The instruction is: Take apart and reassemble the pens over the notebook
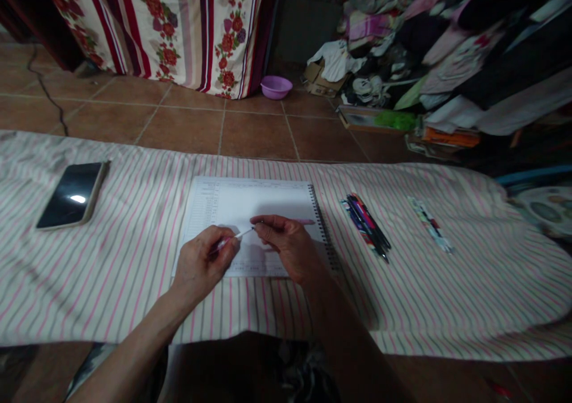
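Tiled floor (187, 123) is covered by a striped cloth (89, 272), with heaped clothes (447, 45) at two o'clock. On the cloth a notebook (250, 200) is laid at centre, a phone (71, 195) at nine o'clock and loose pens (367, 224) at three. Above the notebook, the left hand (205, 260) is closed on a pen piece (221, 245) and the right hand (288, 245) on the pink barrel (306, 221), a thin refill (243, 233) bridging them. Both parts are best kept in line, so the refill is not bent.

Two hands (286, 245) gripping pen (243, 233), notebook (250, 200) beneath
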A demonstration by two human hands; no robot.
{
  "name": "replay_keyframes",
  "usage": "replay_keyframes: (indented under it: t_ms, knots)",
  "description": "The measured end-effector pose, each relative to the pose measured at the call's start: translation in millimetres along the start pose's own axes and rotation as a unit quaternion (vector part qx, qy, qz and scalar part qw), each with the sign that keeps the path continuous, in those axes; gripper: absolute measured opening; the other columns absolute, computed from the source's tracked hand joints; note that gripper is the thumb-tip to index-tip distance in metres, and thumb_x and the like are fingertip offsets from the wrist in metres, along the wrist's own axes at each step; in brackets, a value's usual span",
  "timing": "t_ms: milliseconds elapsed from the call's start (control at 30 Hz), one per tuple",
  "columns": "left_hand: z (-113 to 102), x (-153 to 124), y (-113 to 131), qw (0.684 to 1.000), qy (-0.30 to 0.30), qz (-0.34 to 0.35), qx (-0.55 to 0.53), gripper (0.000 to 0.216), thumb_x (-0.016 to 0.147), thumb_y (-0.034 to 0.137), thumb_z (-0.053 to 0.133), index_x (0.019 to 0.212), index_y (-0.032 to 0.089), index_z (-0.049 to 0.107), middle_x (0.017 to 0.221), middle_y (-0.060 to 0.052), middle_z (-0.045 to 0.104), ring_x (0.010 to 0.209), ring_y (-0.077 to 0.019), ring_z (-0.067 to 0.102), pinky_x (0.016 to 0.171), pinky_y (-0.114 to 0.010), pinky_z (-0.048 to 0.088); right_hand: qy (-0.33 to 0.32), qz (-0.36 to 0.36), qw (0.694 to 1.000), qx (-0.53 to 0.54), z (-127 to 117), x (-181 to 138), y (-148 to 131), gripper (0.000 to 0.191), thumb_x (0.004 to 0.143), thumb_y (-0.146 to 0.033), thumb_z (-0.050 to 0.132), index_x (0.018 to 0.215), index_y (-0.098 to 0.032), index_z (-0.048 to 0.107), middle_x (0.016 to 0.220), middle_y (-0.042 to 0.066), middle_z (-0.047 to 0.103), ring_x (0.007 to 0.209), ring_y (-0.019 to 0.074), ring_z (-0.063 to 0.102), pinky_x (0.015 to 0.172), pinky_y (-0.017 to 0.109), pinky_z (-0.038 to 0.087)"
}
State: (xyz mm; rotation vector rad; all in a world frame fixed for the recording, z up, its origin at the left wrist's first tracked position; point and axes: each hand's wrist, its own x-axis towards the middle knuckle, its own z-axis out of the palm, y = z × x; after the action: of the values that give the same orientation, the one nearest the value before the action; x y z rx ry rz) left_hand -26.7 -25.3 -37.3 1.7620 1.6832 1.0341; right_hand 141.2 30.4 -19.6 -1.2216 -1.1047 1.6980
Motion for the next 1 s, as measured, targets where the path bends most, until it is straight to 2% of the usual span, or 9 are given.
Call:
replay_keyframes:
  t_ms: [433,733,1000]
  knots:
    - [4,0,-1,0.999,0.003,-0.028,-0.036,0.020,0.086,0.035,0.052,0.081,0.018,0.061,0.066,0.000,0.059,0.055,-0.0101,0.052,0.048,-0.020,0.040,0.038,-0.023,0.998,-0.033,3,0,2,0.021,0.061,-0.035,0.075,0.077,-0.022,0.077,0.058,-0.002,0.060,0.054,0.0092,0.042,0.053,0.024,0.034]
    - [4,0,-3,0.991,-0.011,-0.061,-0.121,0.021,0.085,0.038,0.054,0.082,0.019,0.061,0.060,0.003,0.052,0.050,-0.0089,0.044,0.044,-0.020,0.036,0.042,-0.040,0.998,-0.009,8,1,1,0.017,0.061,-0.034,0.075,0.074,-0.023,0.076,0.057,-0.002,0.061,0.054,0.0094,0.045,0.055,0.025,0.038]
    - [4,1,-5,0.972,-0.014,-0.114,-0.206,0.025,0.084,0.044,0.056,0.080,0.019,0.058,0.061,0.004,0.050,0.051,-0.0088,0.044,0.046,-0.021,0.036,0.030,-0.073,0.997,0.007,13,-2,3,0.023,0.064,-0.031,0.075,0.086,-0.025,0.076,0.072,-0.001,0.067,0.062,0.0110,0.052,0.062,0.025,0.042]
